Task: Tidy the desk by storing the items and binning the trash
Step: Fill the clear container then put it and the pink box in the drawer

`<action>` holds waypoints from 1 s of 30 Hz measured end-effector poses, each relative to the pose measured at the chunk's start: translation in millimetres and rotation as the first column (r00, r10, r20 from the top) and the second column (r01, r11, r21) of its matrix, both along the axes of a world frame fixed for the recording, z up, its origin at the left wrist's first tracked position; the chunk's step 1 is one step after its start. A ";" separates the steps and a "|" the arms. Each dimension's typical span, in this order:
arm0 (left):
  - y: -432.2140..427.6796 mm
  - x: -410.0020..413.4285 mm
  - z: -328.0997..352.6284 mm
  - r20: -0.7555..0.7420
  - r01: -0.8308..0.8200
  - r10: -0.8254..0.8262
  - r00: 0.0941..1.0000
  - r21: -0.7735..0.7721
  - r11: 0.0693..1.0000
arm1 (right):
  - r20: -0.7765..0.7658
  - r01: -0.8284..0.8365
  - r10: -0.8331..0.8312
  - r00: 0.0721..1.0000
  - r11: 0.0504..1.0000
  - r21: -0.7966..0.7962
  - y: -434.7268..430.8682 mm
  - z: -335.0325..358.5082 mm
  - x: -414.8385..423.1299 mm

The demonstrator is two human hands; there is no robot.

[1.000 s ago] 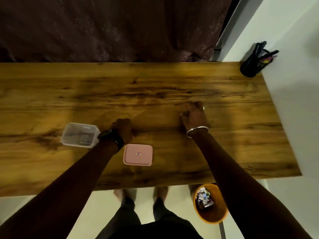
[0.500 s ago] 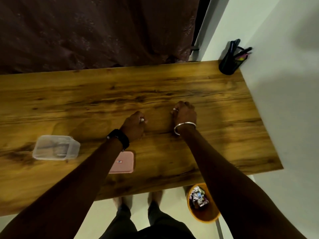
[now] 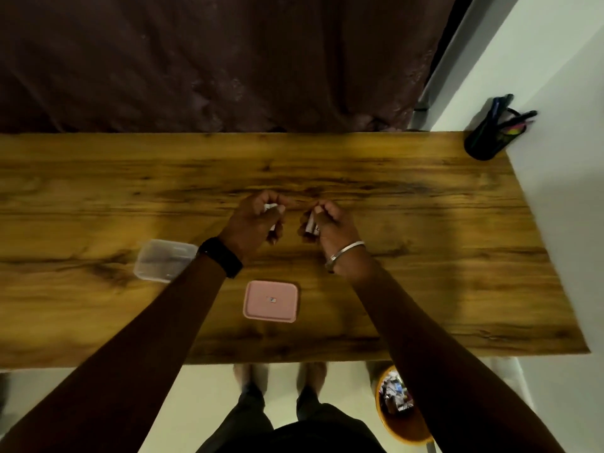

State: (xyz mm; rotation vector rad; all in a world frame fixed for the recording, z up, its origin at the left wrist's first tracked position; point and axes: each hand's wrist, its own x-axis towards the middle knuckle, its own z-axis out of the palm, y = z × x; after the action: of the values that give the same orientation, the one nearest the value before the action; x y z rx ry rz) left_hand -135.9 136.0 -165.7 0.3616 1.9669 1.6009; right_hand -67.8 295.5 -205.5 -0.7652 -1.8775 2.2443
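The desk (image 3: pixel 425 256) is a long slab of glossy, dark-streaked wood grain with straight edges and a square far-right corner. Near its front edge lies the lid (image 3: pixel 271 300), a flat pink rectangle with rounded corners, a raised rim and a small mark at its centre.

Beyond the lid, over the middle of the desk, both hands are curled. The left hand (image 3: pixel 258 220), with a black watch (image 3: pixel 220 261) on its wrist, has its fingers closed round a small white piece (image 3: pixel 269 207) that shows only at the fingertips. The right hand (image 3: pixel 327 223), with a thin metal bangle (image 3: pixel 344 255) on its wrist, grips a short white stick (image 3: pixel 310 225) with dark print on it. What either item is cannot be told. The hands are close together but not touching.

Left of the lid and a little farther back sits an open box (image 3: pixel 163 261) of clear plastic, rectangular with rounded corners and partly covered by the left forearm; its contents are too blurred to make out. Far to the right of the lid, at the desk's back corner against the white wall (image 3: pixel 555 76), stands a dark round holder (image 3: pixel 482 145) filled with pens (image 3: pixel 513 120). On the floor (image 3: pixel 202 393), down and right of the lid and past the front edge, is a round orange bin (image 3: pixel 411 436) with crumpled wrappers (image 3: pixel 395 395) inside.

A dark brown curtain (image 3: pixel 212 60) hangs along the back edge. Bare wood stretches wide on both sides of the lid and behind the hands.
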 end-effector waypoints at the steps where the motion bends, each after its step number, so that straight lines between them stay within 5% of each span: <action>1: -14.5 -2.8 2.5 -0.042 -0.028 0.028 0.999 0.007 1.000 | 0.001 -0.040 0.040 0.999 0.996 -0.076 -16.6 4.9 -4.9; 6: -94.2 -12.7 1.4 -0.211 -0.209 0.215 0.953 0.049 0.977 | -0.067 -0.248 0.240 0.969 0.955 -0.165 -95.9 18.4 -28.4; 12: -175.9 -15.7 -12.2 -0.448 -0.328 0.316 0.836 0.052 0.943 | -0.177 -0.322 0.358 0.917 0.925 0.203 -173.6 13.0 -44.6; 18: -191.9 -13.3 -39.3 -0.606 -0.379 0.331 0.723 0.053 0.924 | -0.239 -0.208 0.338 0.910 0.872 0.442 -218.8 -6.3 -45.6; 25: -202.0 -4.6 -65.7 -0.554 -0.408 0.383 0.740 0.083 0.909 | -0.211 -0.140 0.277 0.938 0.855 0.500 -229.6 -18.8 -42.3; 30: -204.3 -2.9 -56.6 -0.395 -0.407 0.444 0.805 0.178 0.896 | -0.206 -0.109 0.183 0.961 0.938 0.328 -224.2 -14.8 -47.6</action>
State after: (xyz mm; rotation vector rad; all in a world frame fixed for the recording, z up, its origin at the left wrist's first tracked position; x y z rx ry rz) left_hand -138.8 -68.3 -222.4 0.3395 2.4505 2.0291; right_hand -115.3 71.4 -220.3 -0.3056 -2.1551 1.9337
